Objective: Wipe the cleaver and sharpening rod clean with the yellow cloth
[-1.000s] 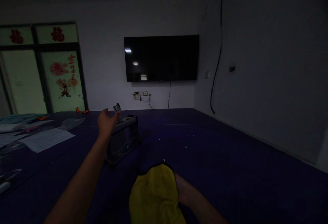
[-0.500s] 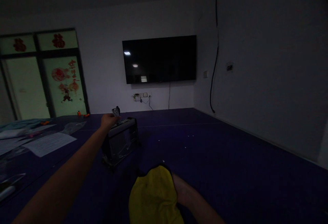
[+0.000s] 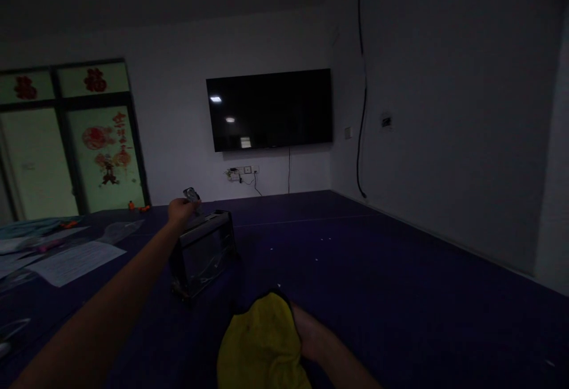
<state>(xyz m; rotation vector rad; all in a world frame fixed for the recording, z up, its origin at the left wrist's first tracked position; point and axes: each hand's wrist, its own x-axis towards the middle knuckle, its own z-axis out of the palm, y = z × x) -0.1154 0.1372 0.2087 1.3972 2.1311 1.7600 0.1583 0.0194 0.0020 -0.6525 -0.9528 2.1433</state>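
Observation:
My left hand (image 3: 180, 212) reaches forward with its fingers closed on a small dark, shiny object (image 3: 191, 194), whose kind I cannot make out. Directly under it stands a dark box-shaped frame (image 3: 207, 232) with a grey top bar and see-through sides; whether the small object touches the frame is unclear. Close to me, my right hand (image 3: 306, 328) grips a yellow cloth (image 3: 262, 341) with black edging by its right side. The cloth hides most of those fingers.
On the blue-purple surface (image 3: 355, 294), white scraps are scattered right of the frame. Printed sheets (image 3: 82, 261), clear plastic (image 3: 120, 230) and a teal cloth (image 3: 33, 227) lie at left. A television (image 3: 271, 110) hangs on the far wall; a black cable (image 3: 362, 122) dangles at right.
The view has turned slightly right and tipped up a little. The small shiny object now leans more to the left in my left hand. My right hand still holds the yellow cloth.

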